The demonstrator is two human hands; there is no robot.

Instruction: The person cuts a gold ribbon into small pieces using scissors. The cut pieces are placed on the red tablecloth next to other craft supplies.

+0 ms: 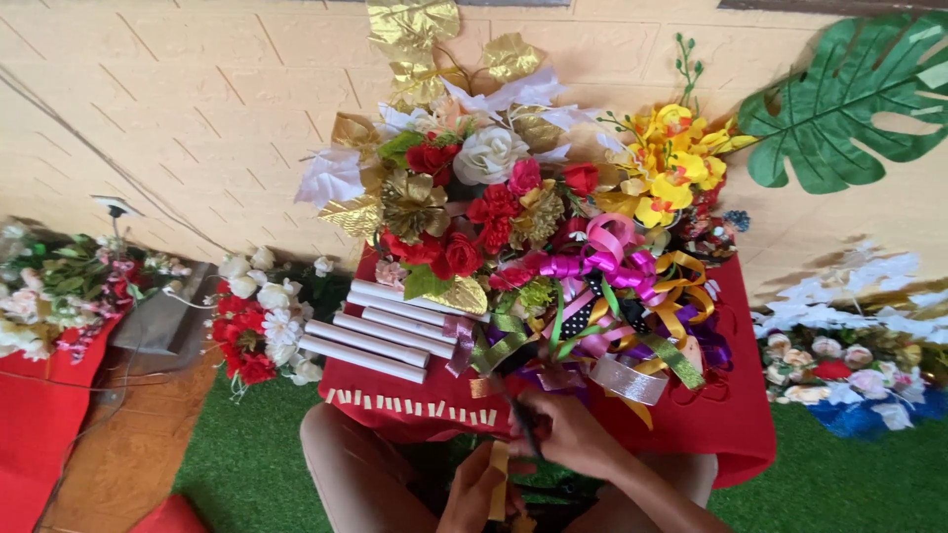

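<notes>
Head view: at the bottom centre of the frame, the left hand [476, 491] is closed on a short gold ribbon strip [499, 482], its long axis running up and down the picture. The right hand [568, 431], just above and to the right, is closed around dark scissors [520, 413] whose tip points toward the upper left. The strip lies below and left of the blades, nearer the left hand. Above both hands, the red table [736, 434] carries ribbon bows [607, 262] and white paper rolls [380, 336].

Over a red table [731, 434] full of flowers [474, 197] and ribbons [607, 286], the right hand [568, 429] holds dark scissors [518, 410], while the left hand [474, 489] grips a yellow strip [499, 479].
</notes>
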